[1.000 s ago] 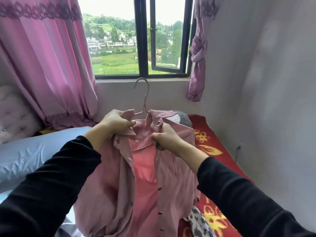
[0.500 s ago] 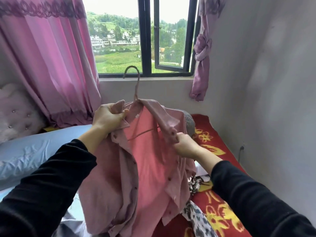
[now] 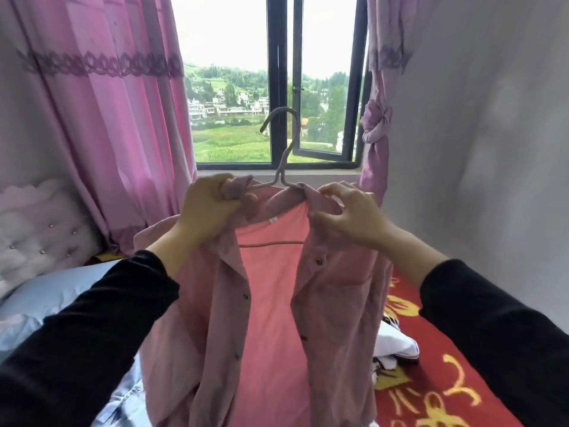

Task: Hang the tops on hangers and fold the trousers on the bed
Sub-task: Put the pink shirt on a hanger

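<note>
Pink button shirt [image 3: 334, 306] hangs open-fronted on a thin wire hanger [image 3: 279, 172], held up in the air over the bed [image 3: 437, 383], in front of the window [image 3: 278, 72]. Hook upright above the collar; lower hanger bar visible across the inside back.

Left hand [image 3: 209, 211]: fingers curled tight round the left collar and shoulder of the shirt. Right hand [image 3: 348, 214]: fingers bent, tips and thumb pinching the right collar where it sits over the hanger's arm. Black sleeves on both arms.

Below right, a white garment [image 3: 398, 345] lies crumpled on the red bedcover. Denim [image 3: 123, 405] at lower left. Pink curtains [image 3: 107, 134] flank the window; tufted headboard [image 3: 40, 229] far left.
</note>
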